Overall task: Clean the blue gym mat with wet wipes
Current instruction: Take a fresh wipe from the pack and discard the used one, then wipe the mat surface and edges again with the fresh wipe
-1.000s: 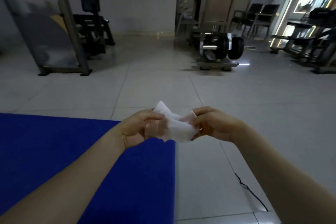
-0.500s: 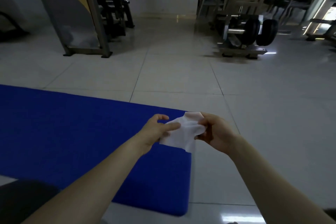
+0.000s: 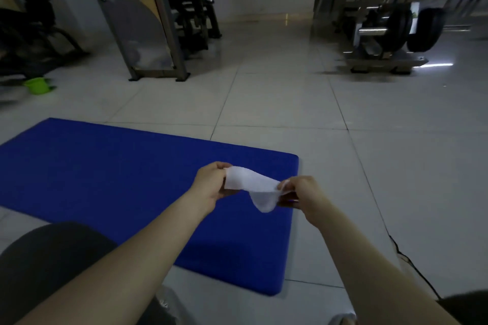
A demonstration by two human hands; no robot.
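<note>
Hand [image 3: 211, 185] pinching wipe [image 3: 252, 185], mat [image 3: 105, 166], tiles [image 3: 285, 103], probable barbell [image 3: 398, 28]

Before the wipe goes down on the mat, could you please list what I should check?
1. Wet wipe pinched by left hand and right hand: ok.
2. Wipe spread fully open: not ok, its lower edge sags bunched.
3. Blue mat flat on the floor: ok.
4. Wipe touching mat: not ok, held above it.
5. Wipe moist enough: cannot tell.
</note>
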